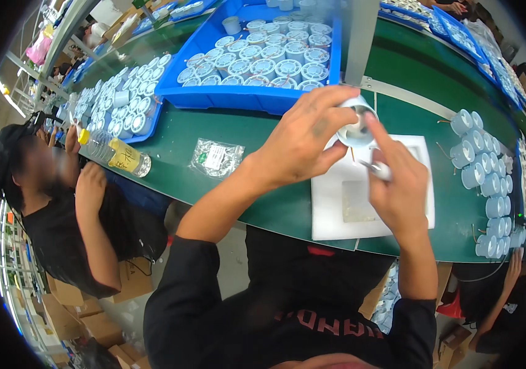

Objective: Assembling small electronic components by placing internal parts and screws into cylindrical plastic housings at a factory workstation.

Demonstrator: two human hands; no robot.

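My left hand (pixel 306 132) is closed round a pale, cup-shaped plastic housing (pixel 344 130), raised above the bench with its open mouth facing me. Something greyish shows inside the cup, too small to name. My right hand (pixel 400 184) grips a small white tool with a metal tip (pixel 378 168), while its index finger reaches to the cup's mouth. A short thin wire hangs below the cup. Under both hands lies a white foam pad (pixel 330 215) with a greyish square in its middle (pixel 358 203).
A blue tray (pixel 213 96) of similar pale cups stands behind my hands, with another such tray (pixel 146 132) to its left. Stacked cups (pixel 473 175) line the right side. A clear bag (pixel 216 158) and a yellow-capped bottle (pixel 118 154) lie left, near a co-worker (pixel 66 227).
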